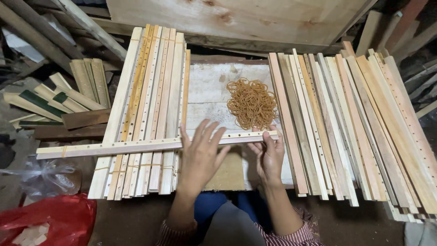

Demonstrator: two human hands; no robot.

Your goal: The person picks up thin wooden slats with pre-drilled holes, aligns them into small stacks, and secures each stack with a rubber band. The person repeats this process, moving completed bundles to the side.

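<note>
A large pale wooden board [236, 18] lies at 12 o'clock, at the far edge of the work place. At 3 o'clock a wide heap of loose wooden slats [355, 127] lies side by side, running away from the person. At 9 o'clock a bundled stack of drilled slats [150, 105] lies the same way, with thin bands around it. Across this stack, and reaching to the centre, lies a long slat bundle [136, 146] with small holes, nearly level from 9 o'clock to the middle. The left hand [200, 157] rests flat on it with the fingers spread apart, not closed on anything. The right hand [269, 157] grips the right end of the same bundle, its fingers wrapped around it. Just beyond the hands, toward 12 o'clock, a pile of brown rubber bands [251, 104] sits on the white work board [207, 86]. At 7 o'clock lies a red plastic bag [59, 218].
</note>
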